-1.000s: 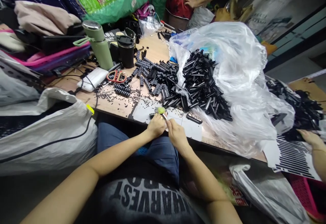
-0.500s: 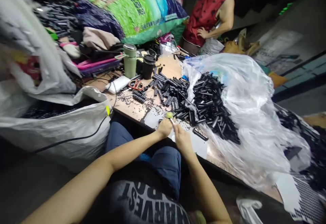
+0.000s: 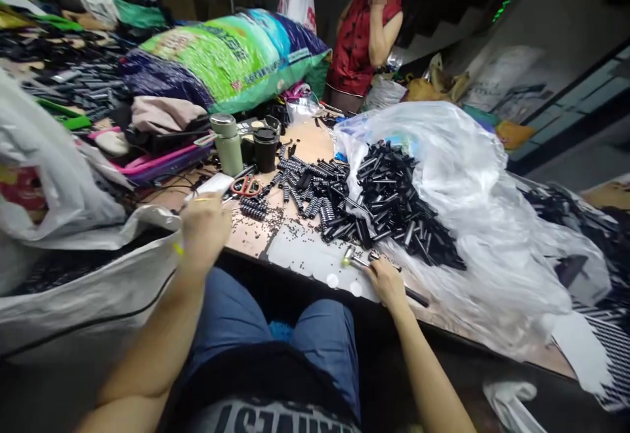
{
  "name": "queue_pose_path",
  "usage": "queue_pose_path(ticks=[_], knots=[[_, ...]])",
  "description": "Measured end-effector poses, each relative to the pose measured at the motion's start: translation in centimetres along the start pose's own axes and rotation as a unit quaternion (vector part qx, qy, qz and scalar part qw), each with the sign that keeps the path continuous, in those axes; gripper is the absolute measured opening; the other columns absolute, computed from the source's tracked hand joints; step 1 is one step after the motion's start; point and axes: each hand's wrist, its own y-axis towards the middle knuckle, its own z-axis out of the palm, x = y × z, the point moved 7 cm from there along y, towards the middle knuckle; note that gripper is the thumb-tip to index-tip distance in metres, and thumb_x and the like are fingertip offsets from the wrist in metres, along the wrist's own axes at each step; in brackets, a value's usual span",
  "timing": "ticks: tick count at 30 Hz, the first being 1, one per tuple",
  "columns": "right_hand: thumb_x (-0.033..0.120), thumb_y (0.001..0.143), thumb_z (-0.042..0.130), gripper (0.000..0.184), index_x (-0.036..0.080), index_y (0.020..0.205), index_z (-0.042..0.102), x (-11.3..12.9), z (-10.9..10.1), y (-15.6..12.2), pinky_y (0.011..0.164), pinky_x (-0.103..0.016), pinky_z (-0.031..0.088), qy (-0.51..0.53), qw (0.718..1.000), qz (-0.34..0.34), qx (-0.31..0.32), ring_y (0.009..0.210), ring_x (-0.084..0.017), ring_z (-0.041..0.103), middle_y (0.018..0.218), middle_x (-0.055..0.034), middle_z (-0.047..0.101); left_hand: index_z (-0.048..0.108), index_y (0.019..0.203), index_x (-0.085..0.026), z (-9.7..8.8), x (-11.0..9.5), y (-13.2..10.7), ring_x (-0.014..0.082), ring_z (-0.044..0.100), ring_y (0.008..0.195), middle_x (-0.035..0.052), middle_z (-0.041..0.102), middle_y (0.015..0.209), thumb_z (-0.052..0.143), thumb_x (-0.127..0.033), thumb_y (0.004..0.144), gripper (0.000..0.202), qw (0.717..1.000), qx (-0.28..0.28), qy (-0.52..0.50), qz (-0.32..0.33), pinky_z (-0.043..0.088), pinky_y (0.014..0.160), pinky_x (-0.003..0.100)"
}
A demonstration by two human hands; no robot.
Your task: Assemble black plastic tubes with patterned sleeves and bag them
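My right hand point(image 3: 388, 283) is closed around the handle of a small hammer point(image 3: 348, 257). Its metal and yellowish head lies over the pale board point(image 3: 300, 256) at the table's front edge. Dark tube-shaped pieces lie just beyond the fingers. My left hand point(image 3: 205, 228) is raised at the table's left front edge, blurred, with its fingers curled in. Whatever it may hold is hidden. Near it are a white box-shaped item point(image 3: 215, 185) and red-handled scissors point(image 3: 246, 186). Black ridged tubes point(image 3: 305, 187) are heaped beyond the board, with tiny dark bits scattered around them.
Plain black tubes point(image 3: 394, 197) fill an open clear plastic bag point(image 3: 462, 184) on the right. A green flask point(image 3: 226, 144) and a black cup point(image 3: 266, 149) stand behind the scissors. A white sack point(image 3: 98, 282) is at left. A person in red point(image 3: 357, 49) stands beyond the table.
My left hand has moved away from my right hand, leftward to the table edge. My right hand has shifted right and lowered the hammer over the board. The person in red has raised an arm.
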Motion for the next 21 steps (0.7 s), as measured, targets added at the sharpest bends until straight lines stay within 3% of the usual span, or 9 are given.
queue_pose_path(ticks=[2,4,6,8,11,14,16,19,21], knots=[[0.047,0.097,0.035,0.042,0.017,0.088,0.063,0.0,0.5,-0.1,0.077,-0.035,0.040,-0.019,0.999,-0.013,-0.043,0.087,-0.024,0.058,0.089,-0.0109,0.065,0.058,0.120,-0.011,5.5,-6.9,1.3,0.0279,0.057,0.099,0.0158,0.063,0.105,0.041,-0.034,0.093,0.039,0.991,0.083,-0.062,0.085,0.046,0.087,0.037],[0.046,0.096,0.037,0.040,0.015,0.100,0.063,0.0,0.6,-0.6,0.082,-0.038,0.040,-0.017,0.995,0.000,-0.101,0.094,-0.027,0.057,0.099,-0.0136,0.065,0.058,0.118,-0.007,10.5,-12.7,2.5,0.0271,0.057,0.100,0.0185,0.062,0.106,0.038,-0.023,0.092,0.036,0.977,0.163,-0.060,0.125,0.045,0.086,0.035],[0.045,0.096,0.039,0.040,0.013,0.109,0.061,-0.1,0.3,-1.4,0.087,-0.040,0.041,0.008,0.988,0.007,-0.156,0.102,-0.028,0.055,0.109,-0.0153,0.063,0.061,0.111,-0.005,13.9,-16.5,3.7,0.0292,0.056,0.102,0.0222,0.060,0.107,0.036,-0.011,0.088,0.034,0.968,0.199,-0.031,0.147,0.045,0.084,0.037],[0.043,0.095,0.042,0.038,0.014,0.110,0.060,-0.3,-0.6,-1.6,0.091,-0.041,0.041,0.049,0.979,0.010,-0.197,0.106,-0.027,0.054,0.113,-0.0152,0.062,0.064,0.104,-0.006,15.6,-18.9,4.3,0.0313,0.053,0.106,0.0228,0.058,0.110,0.037,-0.007,0.086,0.032,0.961,0.207,-0.021,0.184,0.044,0.084,0.039],[0.037,0.095,0.043,0.031,0.015,0.107,0.061,-0.7,-2.9,0.7,0.091,-0.039,0.042,0.108,0.971,0.027,-0.209,0.103,-0.025,0.054,0.109,-0.0133,0.064,0.067,0.092,-0.010,16.8,-20.5,4.0,0.0320,0.049,0.109,0.0206,0.057,0.111,0.039,-0.008,0.085,0.029,0.934,0.209,-0.005,0.290,0.042,0.087,0.042],[0.031,0.095,0.041,0.029,0.015,0.107,0.062,-0.1,-4.3,6.8,0.092,-0.038,0.041,0.148,0.979,0.031,-0.138,0.102,-0.025,0.054,0.107,-0.0129,0.066,0.067,0.086,-0.011,17.7,-20.5,3.3,0.0309,0.050,0.106,0.0183,0.060,0.102,0.043,-0.006,0.083,0.024,0.906,0.215,0.016,0.365,0.039,0.091,0.045],[0.026,0.094,0.042,0.026,0.016,0.108,0.062,0.7,-4.0,11.7,0.098,-0.040,0.036,0.181,0.980,0.047,-0.062,0.111,-0.026,0.051,0.116,-0.0138,0.064,0.065,0.087,-0.012,17.9,-20.0,3.3,0.0301,0.052,0.104,0.0165,0.062,0.097,0.047,-0.004,0.081,0.021,0.906,0.211,0.002,0.366,0.037,0.093,0.046],[0.017,0.085,0.055,0.014,0.014,0.094,0.066,1.6,-3.7,17.5,0.102,-0.048,0.030,0.210,0.974,0.071,-0.037,0.115,-0.030,0.049,0.107,-0.0170,0.068,0.061,0.093,-0.012,17.3,-19.1,3.8,0.0309,0.055,0.102,0.0164,0.063,0.094,0.048,-0.006,0.082,0.018,0.927,0.192,-0.059,0.318,0.037,0.095,0.048],[0.013,0.081,0.059,0.007,0.013,0.084,0.066,1.9,-3.3,19.5,0.101,-0.051,0.030,0.237,0.967,0.088,-0.034,0.111,-0.032,0.053,0.096,-0.0176,0.070,0.058,0.099,-0.012,16.4,-18.2,4.1,0.0314,0.057,0.101,0.0167,0.062,0.095,0.049,-0.016,0.086,0.016,0.939,0.183,-0.152,0.247,0.040,0.093,0.047]])
